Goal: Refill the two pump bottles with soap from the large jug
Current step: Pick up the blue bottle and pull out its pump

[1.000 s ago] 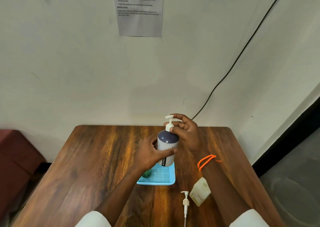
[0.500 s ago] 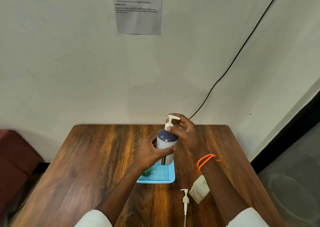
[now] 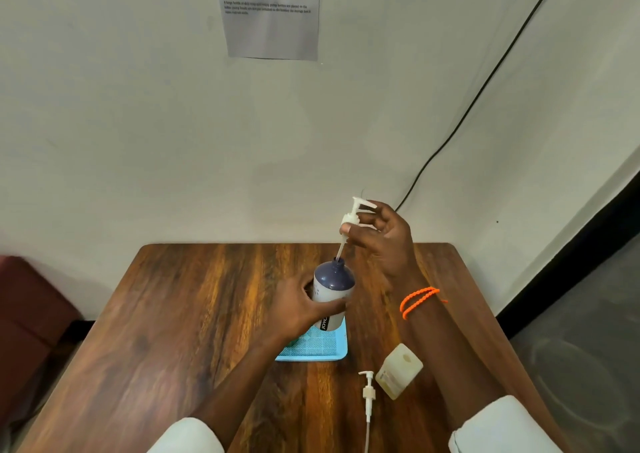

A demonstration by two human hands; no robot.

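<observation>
- Item: blue-topped pump bottle (image 3: 333, 291), upright at the far end of the light-blue tray (image 3: 313, 350) on the wooden table (image 3: 180, 314). My left hand (image 3: 298, 309) is wrapped round its body, steadying it.
- Item: pump head (image 3: 352, 215), pinched in the curled fingers of my right hand (image 3: 384, 238), raised above the neck; its dip tube (image 3: 340, 250) slants down, tip at the open mouth.
- Item: second bottle (image 3: 398, 371), pale and squarish, on the table just right of the tray, pump off.
- Item: loose pump (image 3: 367, 395), lying on the table beside that bottle.
- Item: large jug, not in view.
- Progress, as I judge it: both bottles are opened or nearly so; I cannot tell any soap level, so pouring and recapping look wholly outstanding.
</observation>
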